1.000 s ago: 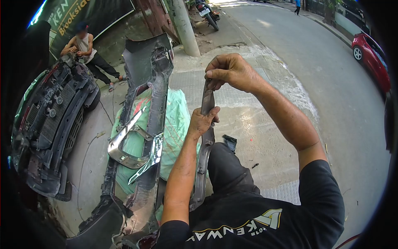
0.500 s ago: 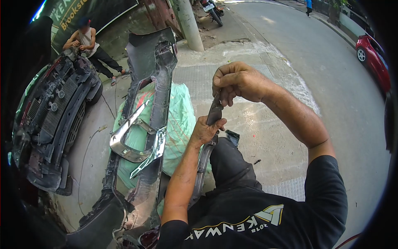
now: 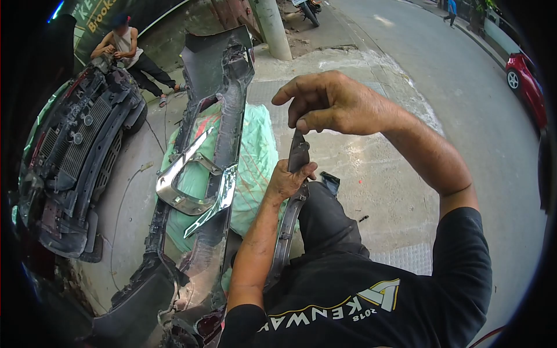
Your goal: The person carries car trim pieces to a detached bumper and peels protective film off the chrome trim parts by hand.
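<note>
My left hand [image 3: 288,181] is closed around a long dark trim strip [image 3: 299,152]. Its upper end sticks up above my fist, and a curved dark length seems to run on below, beside my thigh. Over that upper end is my right hand [image 3: 339,107], with the index finger stretched out and the others bent. Its thumb is at the tip of the strip; whether it touches cannot be made out. To the left lies a large dark car bumper [image 3: 229,124] with a shiny chrome trim piece [image 3: 188,203] resting on it.
Green sheeting [image 3: 255,151] lies beneath the bumper. At left stands a car front end [image 3: 75,156] with its bumper off, a person [image 3: 125,49] beside it. A concrete post [image 3: 271,32] rises behind. A small black packet [image 3: 331,182] lies on the pavement; a red car [image 3: 522,81] is across the road.
My right hand has opened from its pinch at the strip's upper end, its index finger lifting outward. My left hand keeps its hold. The view has shifted slightly.
</note>
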Motion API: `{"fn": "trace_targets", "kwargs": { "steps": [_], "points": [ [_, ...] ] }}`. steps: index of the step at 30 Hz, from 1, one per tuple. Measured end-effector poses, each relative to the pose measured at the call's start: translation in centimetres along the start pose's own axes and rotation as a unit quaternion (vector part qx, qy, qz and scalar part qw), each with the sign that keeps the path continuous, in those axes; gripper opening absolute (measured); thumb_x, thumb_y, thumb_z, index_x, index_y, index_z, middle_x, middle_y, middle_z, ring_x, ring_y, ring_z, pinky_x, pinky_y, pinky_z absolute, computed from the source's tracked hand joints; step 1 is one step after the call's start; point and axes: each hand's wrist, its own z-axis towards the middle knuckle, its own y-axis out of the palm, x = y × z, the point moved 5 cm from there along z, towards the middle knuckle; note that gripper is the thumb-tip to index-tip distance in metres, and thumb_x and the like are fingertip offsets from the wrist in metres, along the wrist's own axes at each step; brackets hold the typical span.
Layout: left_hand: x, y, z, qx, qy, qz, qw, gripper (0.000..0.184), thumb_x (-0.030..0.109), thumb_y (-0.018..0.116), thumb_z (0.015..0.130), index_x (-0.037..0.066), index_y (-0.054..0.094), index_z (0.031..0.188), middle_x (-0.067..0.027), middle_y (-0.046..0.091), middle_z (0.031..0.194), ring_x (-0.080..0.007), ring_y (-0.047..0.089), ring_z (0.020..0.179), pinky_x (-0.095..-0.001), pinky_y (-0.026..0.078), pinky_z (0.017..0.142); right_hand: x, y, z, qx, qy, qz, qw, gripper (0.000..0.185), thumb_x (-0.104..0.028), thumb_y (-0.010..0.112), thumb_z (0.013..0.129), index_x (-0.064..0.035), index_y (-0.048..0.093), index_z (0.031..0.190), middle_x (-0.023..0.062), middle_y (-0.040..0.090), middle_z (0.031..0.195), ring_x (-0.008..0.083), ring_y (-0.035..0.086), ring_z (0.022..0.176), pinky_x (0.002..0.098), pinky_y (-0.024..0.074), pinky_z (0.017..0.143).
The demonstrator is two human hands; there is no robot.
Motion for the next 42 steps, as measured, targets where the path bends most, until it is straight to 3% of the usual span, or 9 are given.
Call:
{"fn": "trace_targets", "kwargs": {
  "steps": [5,12,21,24,30,33,36,39,42],
  "points": [
    [-0.1,0.3,-0.4,-0.023,0.002,0.031,0.999,0.029,0.030,0.072,0.087,0.003,0.061,0.084,-0.0052,0.066,0.069,-0.0127,0.064,0.066,-0.0270,0.050,0.060,0.2,0.0,0.7,-0.081,0.046,0.042,0.995,0.043,-0.001,0.067,0.081,0.0052,0.055,0.122,0.0119,0.068,0.083,0.0138,0.065,0.069,0.0285,0.0537,0.064],
    [-1.3,0.6,-1.3,-0.043,-0.011,-0.010,0.999,0.028,0.028,0.074,0.085,0.003,0.061,0.085,-0.0054,0.066,0.073,-0.0140,0.064,0.070,-0.0279,0.052,0.064,0.4,0.6,-0.1,-0.086,0.104,0.131,0.982,0.043,0.000,0.065,0.079,0.0068,0.056,0.120,0.0135,0.068,0.085,0.0194,0.070,0.072,0.0302,0.0592,0.070],
    [-2.2,0.5,-2.0,-0.038,-0.007,-0.050,0.998,0.023,0.023,0.073,0.085,0.003,0.062,0.085,-0.0069,0.067,0.076,-0.0155,0.066,0.074,-0.0286,0.053,0.068,-1.0,1.5,0.0,-0.082,-0.020,0.027,0.996,0.040,0.003,0.060,0.084,0.0077,0.051,0.123,0.0097,0.064,0.074,0.0143,0.065,0.065,0.0282,0.0568,0.063],
    [-2.2,0.5,-2.3,-0.038,-0.012,-0.043,0.998,0.022,0.023,0.073,0.085,0.003,0.062,0.085,-0.0070,0.067,0.077,-0.0154,0.066,0.074,-0.0288,0.053,0.068,-0.7,1.8,0.1,-0.109,-0.005,0.022,0.994,0.039,0.002,0.058,0.085,0.0061,0.051,0.122,0.0100,0.064,0.075,0.0137,0.063,0.063,0.0289,0.0542,0.060],
    [-1.7,0.5,-2.7,-0.044,0.002,-0.015,0.999,0.023,0.024,0.072,0.087,0.002,0.063,0.083,-0.0067,0.067,0.076,-0.0149,0.065,0.074,-0.0283,0.052,0.068,-1.7,2.5,-0.4,-0.115,-0.053,-0.052,0.991,0.033,-0.001,0.057,0.087,0.0028,0.052,0.119,0.0073,0.059,0.077,0.0134,0.058,0.071,0.0315,0.0496,0.072],
    [-1.2,0.6,-2.9,-0.045,0.012,-0.021,0.999,0.023,0.024,0.071,0.087,0.002,0.064,0.083,-0.0062,0.067,0.075,-0.0144,0.064,0.073,-0.0281,0.051,0.067,-1.2,2.8,-0.4,-0.114,-0.056,-0.030,0.991,0.030,-0.002,0.055,0.088,0.0023,0.052,0.117,0.0059,0.056,0.079,0.0136,0.056,0.074,0.0324,0.0480,0.075],
    [-1.3,0.6,-3.1,-0.036,0.006,-0.022,0.999,0.023,0.024,0.071,0.087,0.002,0.065,0.082,-0.0059,0.067,0.075,-0.0142,0.064,0.072,-0.0282,0.051,0.067,-0.4,3.2,-0.2,-0.115,-0.075,0.003,0.991,0.027,-0.002,0.053,0.089,0.0025,0.051,0.115,0.0059,0.055,0.080,0.0127,0.055,0.070,0.0309,0.0481,0.069],
    [-1.1,0.6,-3.3,-0.035,0.007,-0.024,0.999,0.022,0.023,0.071,0.087,0.002,0.065,0.083,-0.0057,0.067,0.075,-0.0143,0.064,0.073,-0.0280,0.051,0.067,0.1,3.5,-0.2,-0.154,0.024,0.094,0.983,0.026,-0.001,0.050,0.088,0.0032,0.049,0.114,0.0057,0.054,0.081,0.0114,0.054,0.066,0.0284,0.0478,0.063],
    [-1.1,0.6,-3.4,-0.039,0.007,-0.028,0.999,0.021,0.022,0.070,0.088,0.002,0.065,0.083,-0.0058,0.066,0.076,-0.0145,0.064,0.073,-0.0279,0.051,0.067,0.7,3.8,0.1,-0.143,0.020,0.093,0.985,0.025,-0.001,0.049,0.087,0.0040,0.048,0.112,0.0056,0.054,0.082,0.0101,0.052,0.064,0.0264,0.0470,0.059]
  ]
}}
